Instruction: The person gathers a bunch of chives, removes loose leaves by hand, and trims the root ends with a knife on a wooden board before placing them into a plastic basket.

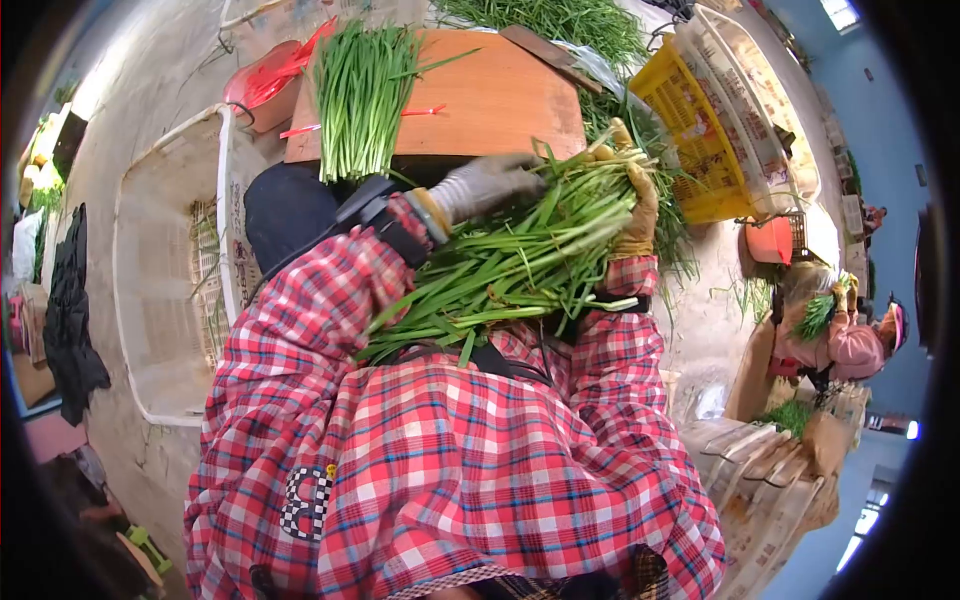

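A loose bunch of long green chives (510, 245) lies across my lap and forearms, its stalk ends to the right. My right hand (640, 205), in a yellowish glove, is closed around the stalks at that end. Over the top of the bunch is my left hand (485, 187) in a grey-white glove; its fingers are smeared by motion, so their grip does not show. Beyond it, a neat bundle of chives (366, 95) rests on an orange-brown wooden board (500, 95), across a red tie strip (425, 111).
A white crate (160, 290) stands at left, and a red container (265, 90) by the board. More chives (560, 20) are heaped behind. A yellow crate (690, 130) leans at right. Farther right, another person (850, 340) holds greens.
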`<state>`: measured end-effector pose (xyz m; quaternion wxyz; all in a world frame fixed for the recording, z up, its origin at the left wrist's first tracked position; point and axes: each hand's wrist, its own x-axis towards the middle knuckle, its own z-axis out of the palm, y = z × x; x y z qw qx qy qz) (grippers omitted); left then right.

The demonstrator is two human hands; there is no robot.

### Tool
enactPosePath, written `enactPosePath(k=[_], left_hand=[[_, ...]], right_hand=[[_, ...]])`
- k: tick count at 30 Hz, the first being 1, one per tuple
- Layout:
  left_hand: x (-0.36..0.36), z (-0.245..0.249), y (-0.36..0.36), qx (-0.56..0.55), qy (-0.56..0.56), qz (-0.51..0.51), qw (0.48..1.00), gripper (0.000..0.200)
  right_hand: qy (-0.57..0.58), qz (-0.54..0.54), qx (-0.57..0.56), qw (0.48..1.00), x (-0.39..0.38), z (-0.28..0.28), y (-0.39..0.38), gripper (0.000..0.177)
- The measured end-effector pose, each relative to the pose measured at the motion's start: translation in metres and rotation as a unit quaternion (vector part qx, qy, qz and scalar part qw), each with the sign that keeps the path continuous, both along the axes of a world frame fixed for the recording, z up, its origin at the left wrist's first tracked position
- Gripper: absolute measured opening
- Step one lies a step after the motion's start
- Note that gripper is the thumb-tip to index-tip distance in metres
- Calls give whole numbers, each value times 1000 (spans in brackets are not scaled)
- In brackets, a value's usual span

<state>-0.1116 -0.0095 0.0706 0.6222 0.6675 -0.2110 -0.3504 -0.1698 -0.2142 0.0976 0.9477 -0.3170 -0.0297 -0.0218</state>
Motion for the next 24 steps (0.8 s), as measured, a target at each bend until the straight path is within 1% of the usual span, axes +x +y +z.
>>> enactPosePath(k=[1, 2, 4, 5, 6, 8, 10, 11, 12, 14, 15, 16, 17, 18, 19, 20, 22, 24], left_hand=[[-3, 6, 7, -29, -86, 76, 993, 37], [-7, 11, 18, -60, -172, 150, 972, 43], [-39, 62, 30, -47, -267, 100, 957, 56], [-48, 69, 32, -18, -404, 55, 913, 66], [-58, 69, 27, 38, -503, 43, 862, 80], [-82, 74, 13, 147, -546, 20, 825, 92], [-93, 58, -1, 187, -565, 13, 803, 97], [-96, 51, -7, 223, -581, 23, 782, 94], [-94, 45, -11, 222, -583, 25, 782, 94], [-87, 37, -15, 199, -502, 74, 839, 90], [-82, 35, -14, 182, -496, 133, 838, 77], [-73, 35, -9, 182, -498, 134, 837, 77], [-60, 36, -2, 113, -286, 69, 949, 71], [-48, 37, 6, 37, -55, 2, 998, 64], [-40, 50, 17, -5, 29, -40, 999, 55], [-36, 43, 24, -95, 67, -19, 993, 54], [-32, 54, 37, -187, 164, -2, 969, 52], [-27, 60, 51, -186, 171, -8, 967, 49]], right_hand=[[8, -5, -3, 1000, 3, -7, -5, 60], [15, -11, -6, 1000, 5, -14, -7, 58], [34, -28, -13, 999, 7, -22, -8, 54], [48, -38, -2, 998, 7, -23, -5, 53], [62, -47, 8, 997, 9, -22, -4, 53], [57, -66, -26, 996, 15, -28, -7, 51], [77, -88, -38, 992, 15, -32, -5, 48], [75, -90, -39, 992, 14, -31, -4, 48], [82, -96, -43, 991, 13, -28, -1, 47], [85, -101, -47, 990, 12, -23, 1, 46], [89, -107, -79, 987, 11, -22, 0, 45], [95, -114, -111, 983, 11, -23, -1, 45], [95, -110, -100, 984, 11, -23, 0, 45], [94, -108, -99, 985, 12, -24, 0, 45], [80, -101, -91, 987, 14, -26, 0, 45], [66, -95, -82, 990, 17, -27, 0, 46], [81, -114, -75, 987, 13, -9, 11, 47], [54, -115, -86, 988, 13, -3, 10, 47]])
